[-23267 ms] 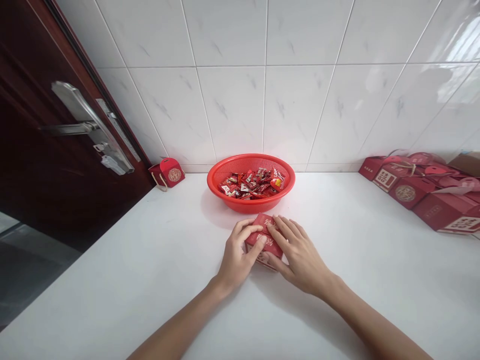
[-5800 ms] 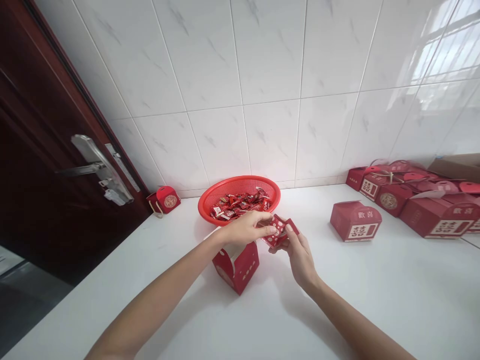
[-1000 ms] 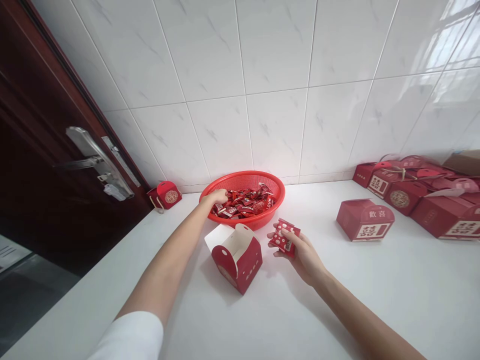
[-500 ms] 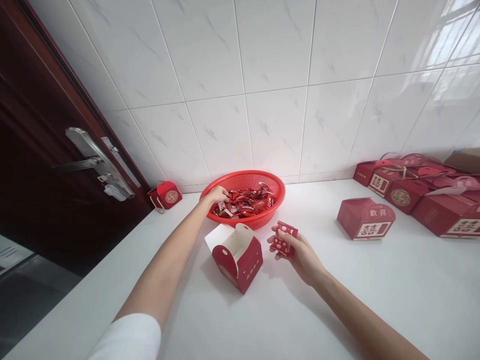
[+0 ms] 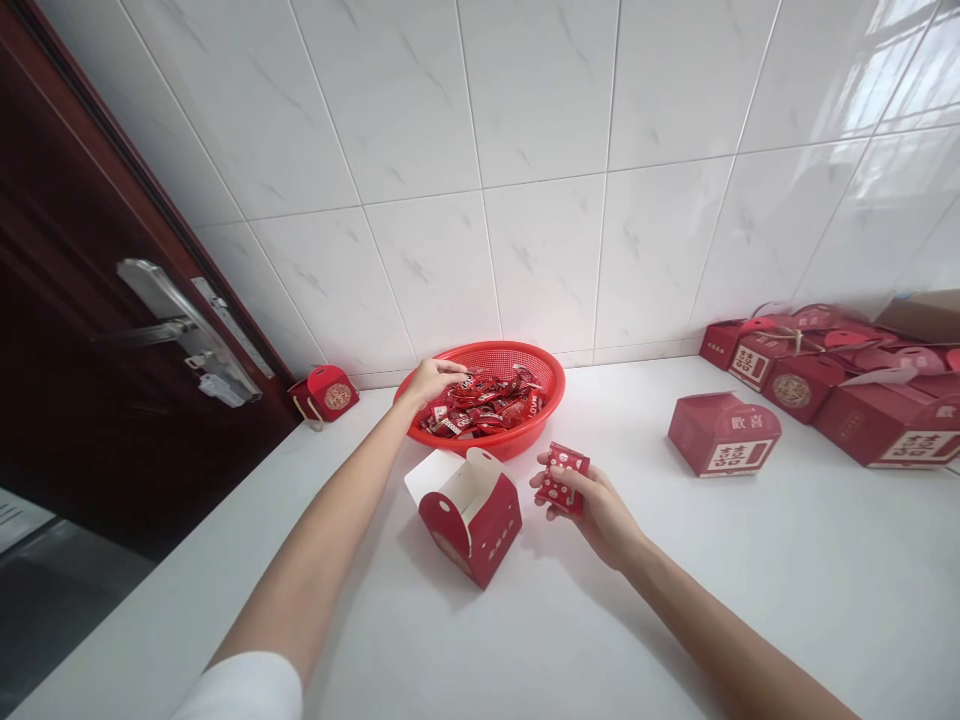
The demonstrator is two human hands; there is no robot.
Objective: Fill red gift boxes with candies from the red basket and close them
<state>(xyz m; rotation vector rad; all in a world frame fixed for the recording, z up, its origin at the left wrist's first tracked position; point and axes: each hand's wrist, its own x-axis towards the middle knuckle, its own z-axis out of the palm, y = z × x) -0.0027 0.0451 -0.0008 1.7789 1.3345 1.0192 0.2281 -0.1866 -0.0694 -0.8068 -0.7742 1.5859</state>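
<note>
Head view: wrapped sweets [image 5: 491, 408] in basket [image 5: 517, 441]; carton [image 5: 496, 530] open.

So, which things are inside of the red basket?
Inside the red basket lies a heap of mostly red packets, one marked LOVE. The left hand is over its left part. Packets deep in the heap and any behind that hand are covered.
</note>
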